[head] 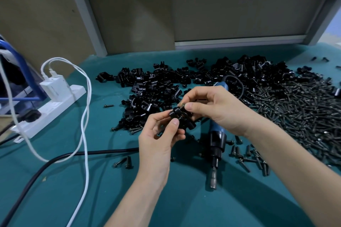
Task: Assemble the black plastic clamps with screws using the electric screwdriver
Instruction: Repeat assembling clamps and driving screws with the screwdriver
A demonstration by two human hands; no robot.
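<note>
Left hand [158,140] and right hand [212,108] are bare (forearms [280,155] too), thumbnails [190,106] seemingly trimmed short.

From my end the table cover [55,190] reads as matt teal cloth. The black clamps [156,86] are glossy moulded plastic, catching small highlights. The screws [295,112] look like dark metal with a dull sheen. The electric screwdriver [217,138] has a smooth blue plastic body, a black plastic collar and a metal tip. The power strip [53,108] is smooth white plastic; the back board [129,14] is matt brown.
</note>
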